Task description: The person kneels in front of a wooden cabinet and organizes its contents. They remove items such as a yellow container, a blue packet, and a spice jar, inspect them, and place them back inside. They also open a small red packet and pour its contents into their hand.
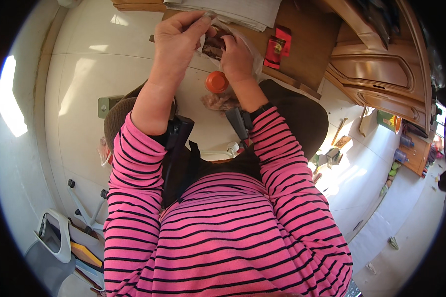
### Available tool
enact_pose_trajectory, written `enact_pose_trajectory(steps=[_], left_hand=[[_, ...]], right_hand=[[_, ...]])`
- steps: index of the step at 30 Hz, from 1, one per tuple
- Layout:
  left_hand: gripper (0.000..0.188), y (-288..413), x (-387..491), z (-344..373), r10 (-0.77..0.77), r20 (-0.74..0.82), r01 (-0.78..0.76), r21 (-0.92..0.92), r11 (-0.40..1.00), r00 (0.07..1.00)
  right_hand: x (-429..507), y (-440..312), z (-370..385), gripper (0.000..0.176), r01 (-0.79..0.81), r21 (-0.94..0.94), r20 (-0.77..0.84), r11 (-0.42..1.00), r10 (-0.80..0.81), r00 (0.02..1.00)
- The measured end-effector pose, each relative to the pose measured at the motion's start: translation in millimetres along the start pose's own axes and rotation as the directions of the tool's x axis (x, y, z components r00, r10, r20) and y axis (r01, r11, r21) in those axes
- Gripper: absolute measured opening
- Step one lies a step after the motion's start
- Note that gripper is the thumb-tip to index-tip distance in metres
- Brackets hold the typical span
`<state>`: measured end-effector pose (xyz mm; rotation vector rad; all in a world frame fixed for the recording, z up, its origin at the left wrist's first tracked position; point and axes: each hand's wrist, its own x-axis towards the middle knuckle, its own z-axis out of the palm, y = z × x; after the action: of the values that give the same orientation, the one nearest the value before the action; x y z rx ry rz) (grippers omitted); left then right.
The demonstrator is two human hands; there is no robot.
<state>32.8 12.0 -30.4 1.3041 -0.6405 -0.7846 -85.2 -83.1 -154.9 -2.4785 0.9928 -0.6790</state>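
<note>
My left hand (180,46) pinches the rim of a clear plastic bag (258,55) between thumb and fingers near the table's edge. Inside the bag's mouth are dark brown contents (212,50), too unclear to name. My right hand (238,57) reaches into the bag with its fingers bent, and film passes around the back of it. Whether those fingers grip anything is hidden. Below the right wrist, a round orange lid or cap (216,82) shows between my knees. A crumpled, brownish plastic bag (219,101) lies just beneath it.
Two red packets (273,52) lie on the brown wooden table (304,48), right of the bag. A stack of white paper sheets (241,13) covers its far part. Wooden cabinet doors (379,70) stand at the right. Left and behind is a chair's wheeled base (85,213).
</note>
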Motion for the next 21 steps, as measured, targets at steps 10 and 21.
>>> enact_pose_trajectory(steps=[10,21], left_hand=[[0.024,4,22,12,0.053,0.006,-0.052,-0.097,0.994,0.999],[0.031,4,35,25,-0.006,0.02,0.005,0.028,1.0,1.0]], right_hand=[[17,-4,-26,0.03,-0.182,0.012,0.119,0.983,0.179,0.977],[46,1,-78,0.045,-0.26,0.02,0.212,0.965,0.25,0.945]])
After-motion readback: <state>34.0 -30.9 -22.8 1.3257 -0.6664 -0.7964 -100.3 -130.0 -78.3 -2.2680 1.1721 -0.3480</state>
